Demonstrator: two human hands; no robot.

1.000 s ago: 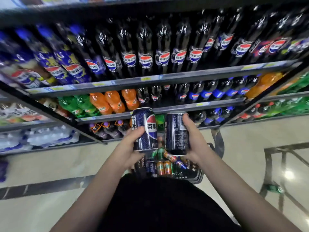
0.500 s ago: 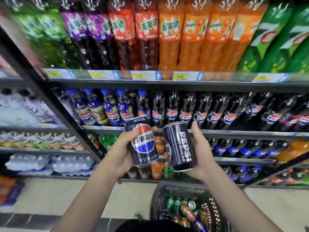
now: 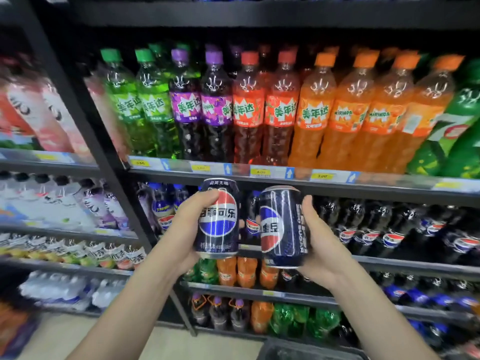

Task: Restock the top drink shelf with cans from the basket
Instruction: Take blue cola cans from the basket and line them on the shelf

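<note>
Cans [image 3: 218, 219] gripped in my left hand [image 3: 187, 229] and right hand [image 3: 322, 245], now lifted clear of the basket [image 3: 306, 350] toward the top shelf [image 3: 259, 14].

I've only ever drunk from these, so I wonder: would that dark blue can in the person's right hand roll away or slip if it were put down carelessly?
Probably it rolls on its side: the can is a smooth cylinder. Its glossy wall looks slippery, yet the right hand wraps it firmly. Upright, its flat base should stand steady.

both arms raised, left hand [image 3: 185, 227] curled; right hand [image 3: 320, 242] curled
</note>
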